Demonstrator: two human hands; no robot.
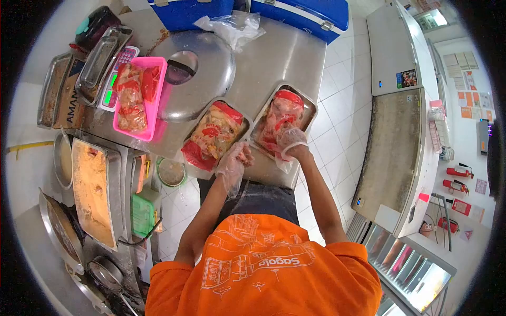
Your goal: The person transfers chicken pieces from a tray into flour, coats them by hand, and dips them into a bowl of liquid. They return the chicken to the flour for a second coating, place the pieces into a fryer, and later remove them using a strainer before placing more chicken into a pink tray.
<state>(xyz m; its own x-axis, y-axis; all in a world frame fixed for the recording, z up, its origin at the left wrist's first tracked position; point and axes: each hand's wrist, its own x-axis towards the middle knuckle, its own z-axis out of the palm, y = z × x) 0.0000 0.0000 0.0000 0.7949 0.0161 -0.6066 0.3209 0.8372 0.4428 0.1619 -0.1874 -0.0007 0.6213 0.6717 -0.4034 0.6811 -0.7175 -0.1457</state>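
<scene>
My left hand (235, 161), in a clear plastic glove, is by the near edge of the left metal tray (246, 128) with its fingers curled; what they hold, if anything, I cannot make out. In that tray lie clear bags of yellowish meat pieces (213, 131) with red printing. My right hand (293, 141), also gloved, is closed at the near right side of the second metal tray (314, 111). It touches a clear, red-printed bag of pink meat (282, 113); its fingertips are partly hidden.
Left on the steel table (279, 52), a pink basket (152, 124) of bagged meat sits on a scale (109, 98). Behind are a round metal lid (216, 63), a plastic bag (232, 26) and blue coolers (300, 16). A chest freezer (390, 147) stands across the aisle.
</scene>
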